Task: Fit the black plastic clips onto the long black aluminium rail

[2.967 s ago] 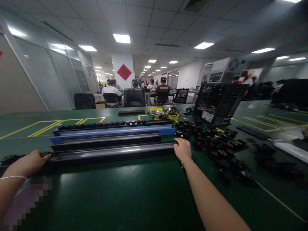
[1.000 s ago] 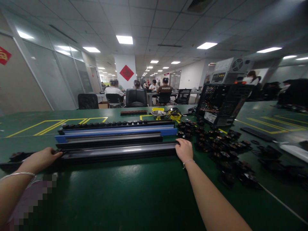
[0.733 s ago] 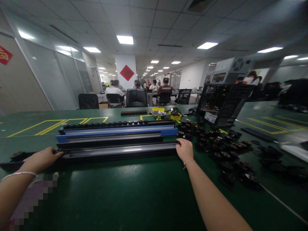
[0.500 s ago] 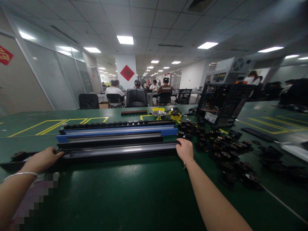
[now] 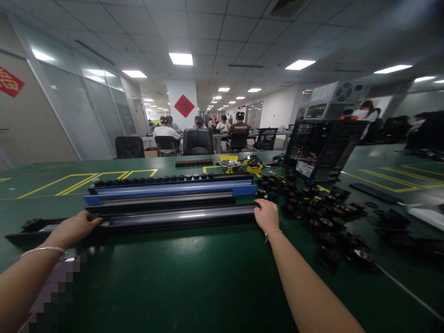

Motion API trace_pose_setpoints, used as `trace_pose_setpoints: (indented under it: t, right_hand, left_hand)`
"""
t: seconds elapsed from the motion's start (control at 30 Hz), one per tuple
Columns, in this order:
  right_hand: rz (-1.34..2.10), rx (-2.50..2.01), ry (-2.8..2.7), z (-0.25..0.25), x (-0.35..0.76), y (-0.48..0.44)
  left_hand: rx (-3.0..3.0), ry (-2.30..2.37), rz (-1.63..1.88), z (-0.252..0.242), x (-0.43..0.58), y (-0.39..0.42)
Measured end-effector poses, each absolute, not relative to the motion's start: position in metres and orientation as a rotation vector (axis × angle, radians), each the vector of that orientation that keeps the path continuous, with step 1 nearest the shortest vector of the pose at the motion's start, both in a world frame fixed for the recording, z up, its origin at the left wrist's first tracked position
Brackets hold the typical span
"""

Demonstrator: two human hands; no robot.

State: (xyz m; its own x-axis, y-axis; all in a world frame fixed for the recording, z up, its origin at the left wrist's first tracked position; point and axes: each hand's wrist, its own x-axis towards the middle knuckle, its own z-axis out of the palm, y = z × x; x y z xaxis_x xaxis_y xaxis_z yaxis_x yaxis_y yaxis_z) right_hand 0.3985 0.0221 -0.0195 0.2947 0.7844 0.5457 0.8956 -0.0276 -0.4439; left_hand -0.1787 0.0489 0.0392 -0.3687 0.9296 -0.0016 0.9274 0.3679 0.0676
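A long black rail [image 5: 180,217] with a shiny groove lies across the green table [image 5: 194,277] nearest me. My left hand [image 5: 74,227] rests on it toward its left end, fingers curled over the top. My right hand [image 5: 266,215] is closed round its right end. Behind it lie a second black rail [image 5: 163,200], a blue rail [image 5: 173,189] and a black rail [image 5: 166,178] carrying a row of small black parts.
Several small black parts [image 5: 322,217] are heaped right of the rails. An open computer case [image 5: 321,148] stands behind them, a small metal dish [image 5: 229,163] at the back centre. Yellow lines mark the table. People sit at desks far behind.
Both hands have stayed on the nearest rail. The view has shifted slightly, so the rails and my left hand sit a little further right in the picture.
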Motion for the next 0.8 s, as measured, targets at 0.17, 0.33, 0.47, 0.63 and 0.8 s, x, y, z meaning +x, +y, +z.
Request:
trace_pose_setpoints:
  t: [0.17, 0.33, 0.47, 0.63, 0.8]
  right_hand:
    - [-0.210, -1.791, -1.526, -0.0238, 0.4001, 0.0249]
    - [-0.214, -1.808, -1.517, -0.0230, 0.3999, 0.0247]
    - [-0.212, -1.824, -1.516, -0.0208, 0.3987, 0.0234]
    - [-0.213, -1.823, -1.523, -0.0217, 0.3994, 0.0242]
    - [-0.212, -1.820, -1.528, -0.0232, 0.4007, 0.0251]
  left_hand:
    - [1.733, 2.548, 0.109, 0.0418, -0.1729, 0.0452]
    - [1.758, 2.533, 0.089, 0.0412, -0.1700, 0.0454]
    - [1.768, 2.528, 0.127, 0.0397, -0.1708, 0.0467]
    - [1.746, 2.522, 0.090, 0.0407, -0.1696, 0.0461]
    - [1.758, 2.527, 0.081, 0.0398, -0.1706, 0.0480]
